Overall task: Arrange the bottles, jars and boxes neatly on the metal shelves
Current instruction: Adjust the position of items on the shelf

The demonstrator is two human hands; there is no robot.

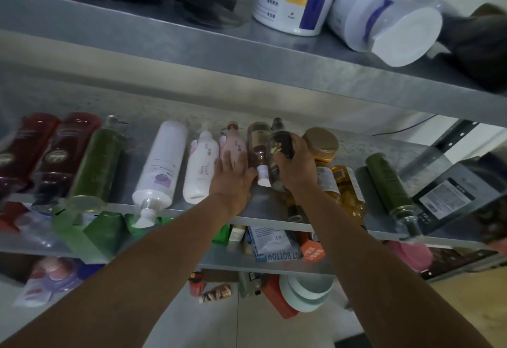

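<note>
Head: right hand (295, 167) perhaps grips half-hidden bottle (281, 139).

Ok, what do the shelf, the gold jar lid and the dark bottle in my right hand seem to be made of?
The shelf: galvanised sheet steel, likely; dull grey, mottled sheen. The gold lid: brushed metallic look, metal or coated plastic, unclear. The dark bottle, gripped by the right hand: glossy, brown-tinted see-through wall; plastic or glass, cannot tell.

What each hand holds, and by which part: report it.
Right hand grips the dark bottle around its body. Left hand holds nothing; its straight fingers rest against the pink bottle.
</note>
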